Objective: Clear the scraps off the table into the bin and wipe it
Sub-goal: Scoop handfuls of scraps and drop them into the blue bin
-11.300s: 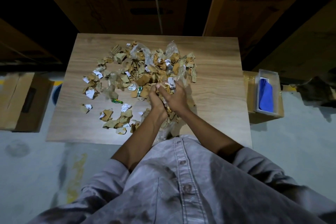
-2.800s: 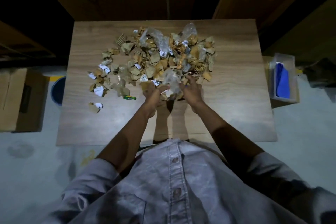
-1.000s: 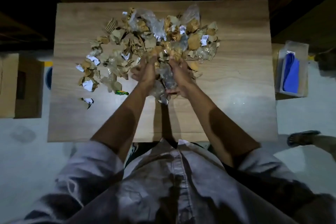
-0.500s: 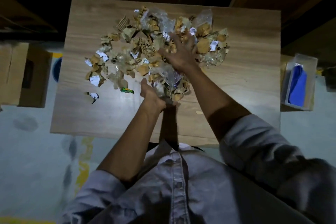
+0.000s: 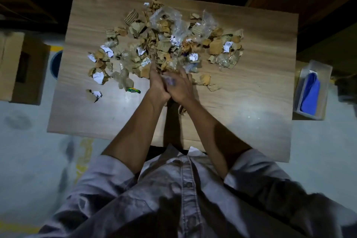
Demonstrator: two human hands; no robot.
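Head view, looking down: scraps (image 5: 164, 44) of cardboard, paper and clear plastic lie heaped across the far half of the wooden desk (image 5: 251, 102). At the heap's near edge the left hand (image 5: 156, 87) presses fairly straight fingers (image 5: 152, 65) against some scraps, and the right hand (image 5: 180, 88) curls round them from the other side (blur softens detail). A blue bin (image 5: 56, 63) shows on the floor at the desk's left edge. A blue cloth (image 5: 310, 95) lies in a clear tray (image 5: 322, 75) to the right.
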